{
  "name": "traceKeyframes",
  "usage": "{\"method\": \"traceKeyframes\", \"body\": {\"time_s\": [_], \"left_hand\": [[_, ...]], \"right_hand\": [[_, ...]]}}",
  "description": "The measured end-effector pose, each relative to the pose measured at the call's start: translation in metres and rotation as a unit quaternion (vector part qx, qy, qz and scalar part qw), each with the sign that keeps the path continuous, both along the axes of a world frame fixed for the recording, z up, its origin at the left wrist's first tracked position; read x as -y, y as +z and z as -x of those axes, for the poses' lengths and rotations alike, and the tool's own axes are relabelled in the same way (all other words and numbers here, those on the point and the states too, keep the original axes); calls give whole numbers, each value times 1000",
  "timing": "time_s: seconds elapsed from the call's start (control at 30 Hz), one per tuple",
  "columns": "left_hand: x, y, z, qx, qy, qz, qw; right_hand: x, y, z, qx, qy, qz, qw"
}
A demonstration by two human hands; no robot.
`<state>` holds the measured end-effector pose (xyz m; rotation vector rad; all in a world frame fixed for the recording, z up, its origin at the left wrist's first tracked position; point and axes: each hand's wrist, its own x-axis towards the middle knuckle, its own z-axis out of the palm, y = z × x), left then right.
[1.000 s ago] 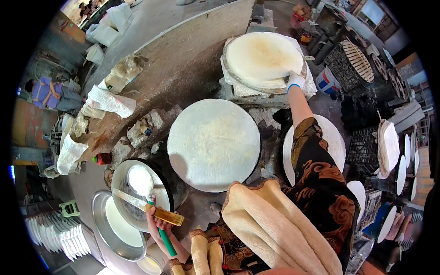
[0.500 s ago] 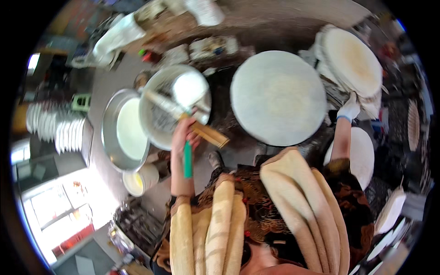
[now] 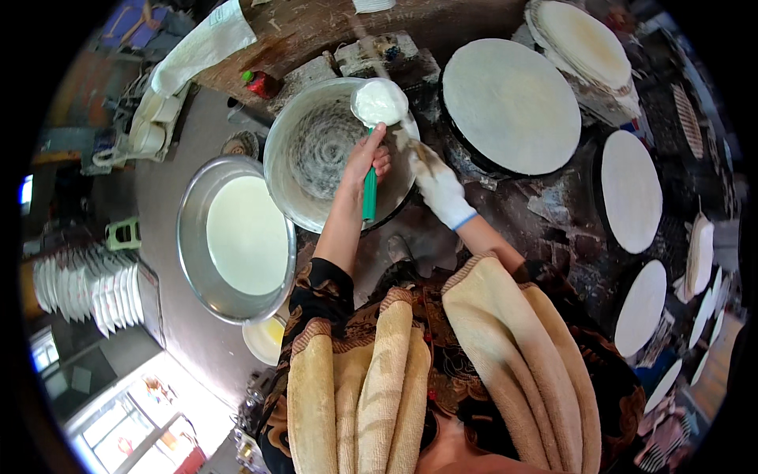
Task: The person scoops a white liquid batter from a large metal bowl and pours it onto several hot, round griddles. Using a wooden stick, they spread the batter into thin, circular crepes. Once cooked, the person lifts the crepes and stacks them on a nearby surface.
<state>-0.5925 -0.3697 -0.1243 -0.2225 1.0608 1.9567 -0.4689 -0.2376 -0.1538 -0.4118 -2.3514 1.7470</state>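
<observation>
My left hand (image 3: 365,163) grips a ladle by its green handle (image 3: 369,197). The ladle's round bowl (image 3: 379,103) is full of white batter and hangs over the far right part of a wide grey tub (image 3: 296,197). Residue coats the tub's inside in rings. My right hand (image 3: 440,189), in a white glove with a browned patch, is at the tub's right rim, close to the ladle. Its fingers are curled and blurred around something pale I cannot make out. To the right lies a large round griddle (image 3: 512,107) covered with a white sheet of batter.
A metal basin (image 3: 185,237) of white batter stands left of the tub, a small bucket (image 3: 264,340) below it. More round griddles (image 3: 632,189) line the right side, with a stack of flatbreads (image 3: 584,43) beyond. A red bottle (image 3: 260,84) stands behind the tub.
My gloved right hand has come from the flatbread stack to the tub. The wooden scraper is gone from my left hand, which has raised the ladle. My view has shifted.
</observation>
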Motion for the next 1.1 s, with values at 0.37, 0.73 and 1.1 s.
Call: {"method": "traceKeyframes", "body": {"time_s": [0.37, 0.73, 1.1], "left_hand": [[34, -42, 64, -325, -51, 207, 921], [111, -22, 134, -793, -173, 405, 421], [195, -42, 131, -714, -67, 525, 458]], "right_hand": [[49, -3, -89, 219, -144, 213, 941], [61, 9, -24, 233, -71, 124, 962], [128, 14, 28, 208, 43, 163, 964]]}}
